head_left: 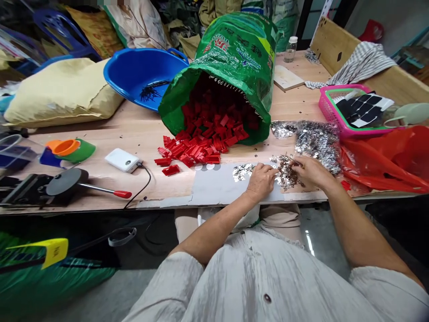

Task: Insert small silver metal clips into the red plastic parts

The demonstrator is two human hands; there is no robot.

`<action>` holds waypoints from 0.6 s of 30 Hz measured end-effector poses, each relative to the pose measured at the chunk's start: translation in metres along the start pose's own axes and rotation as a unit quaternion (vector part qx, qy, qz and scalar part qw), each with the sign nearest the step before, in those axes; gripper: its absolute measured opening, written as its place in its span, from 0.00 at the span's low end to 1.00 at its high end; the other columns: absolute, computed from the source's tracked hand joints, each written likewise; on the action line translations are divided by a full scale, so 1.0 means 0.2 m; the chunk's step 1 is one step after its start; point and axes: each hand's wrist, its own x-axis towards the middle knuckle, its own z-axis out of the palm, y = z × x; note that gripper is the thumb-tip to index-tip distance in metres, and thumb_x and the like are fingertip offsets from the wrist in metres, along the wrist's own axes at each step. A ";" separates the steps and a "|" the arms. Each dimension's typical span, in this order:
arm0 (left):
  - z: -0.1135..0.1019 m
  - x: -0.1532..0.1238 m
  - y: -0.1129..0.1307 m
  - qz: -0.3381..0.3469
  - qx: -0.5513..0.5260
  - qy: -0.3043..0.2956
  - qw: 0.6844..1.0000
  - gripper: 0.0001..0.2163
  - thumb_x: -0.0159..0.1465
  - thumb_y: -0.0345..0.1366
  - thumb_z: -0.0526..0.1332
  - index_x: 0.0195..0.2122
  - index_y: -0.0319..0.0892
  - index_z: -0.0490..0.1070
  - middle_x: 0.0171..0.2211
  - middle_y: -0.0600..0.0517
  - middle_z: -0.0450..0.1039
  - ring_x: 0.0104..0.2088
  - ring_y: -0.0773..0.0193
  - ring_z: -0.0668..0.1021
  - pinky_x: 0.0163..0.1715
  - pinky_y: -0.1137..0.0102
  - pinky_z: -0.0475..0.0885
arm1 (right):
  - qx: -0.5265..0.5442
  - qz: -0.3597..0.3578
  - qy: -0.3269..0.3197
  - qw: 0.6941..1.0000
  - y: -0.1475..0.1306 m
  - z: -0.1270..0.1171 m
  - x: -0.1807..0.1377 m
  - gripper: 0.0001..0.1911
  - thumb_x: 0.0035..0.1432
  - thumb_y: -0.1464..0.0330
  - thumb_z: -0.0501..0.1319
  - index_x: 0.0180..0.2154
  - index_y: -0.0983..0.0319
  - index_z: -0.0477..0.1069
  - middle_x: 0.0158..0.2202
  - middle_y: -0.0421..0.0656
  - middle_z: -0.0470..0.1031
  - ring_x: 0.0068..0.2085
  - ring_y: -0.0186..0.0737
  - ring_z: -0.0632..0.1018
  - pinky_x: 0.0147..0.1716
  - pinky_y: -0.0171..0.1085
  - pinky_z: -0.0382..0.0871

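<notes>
My left hand [262, 181] rests at the grey sheet [214, 183] with its fingers bent and drawn together, beside a spread of small flat silver metal pieces [241, 171]. What its fingertips hold, if anything, is hidden. Just to the right, my right hand [310, 171] has thumb and fingers pinched together over a pile of small brownish metal parts [287, 175]; anything between them is too small to name. Behind that hand lies a clear plastic bag of shiny metal pieces [317, 141]. Red plastic parts [204, 145] spill out of a large green sack [234, 49] farther back.
A blue basin [124, 71] with black strips stands behind left, near a stuffed beige sack [63, 94]. Left are a white power bank [122, 160] with a cable and a red-tipped lever tool [103, 190]. A pink basket [330, 109] and red plastic bag [385, 156] lie right.
</notes>
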 end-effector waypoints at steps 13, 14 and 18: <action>0.06 0.00 0.02 0.053 0.027 -0.034 0.998 0.11 0.69 0.36 0.54 0.41 0.44 0.77 0.46 0.48 0.75 0.46 0.57 0.68 0.49 0.62 0.64 | 0.065 -0.002 0.043 0.997 0.00 0.11 -0.22 0.07 0.60 0.66 0.59 0.39 0.59 0.74 0.40 0.44 0.77 0.42 0.42 0.76 0.44 0.40 0.67; 0.05 0.00 0.02 0.054 0.029 -0.034 0.998 0.11 0.69 0.36 0.54 0.41 0.44 0.77 0.46 0.47 0.74 0.46 0.57 0.69 0.49 0.62 0.64 | 0.067 0.001 0.047 0.997 0.00 0.11 -0.23 0.07 0.60 0.66 0.59 0.39 0.59 0.74 0.40 0.44 0.77 0.41 0.42 0.76 0.43 0.40 0.67; 0.05 0.01 0.03 0.057 0.028 -0.040 0.997 0.11 0.69 0.36 0.54 0.41 0.44 0.77 0.46 0.47 0.74 0.46 0.57 0.69 0.50 0.62 0.64 | 0.078 0.008 0.072 0.994 0.02 0.11 -0.24 0.08 0.60 0.65 0.58 0.38 0.58 0.75 0.40 0.44 0.78 0.41 0.43 0.77 0.43 0.41 0.68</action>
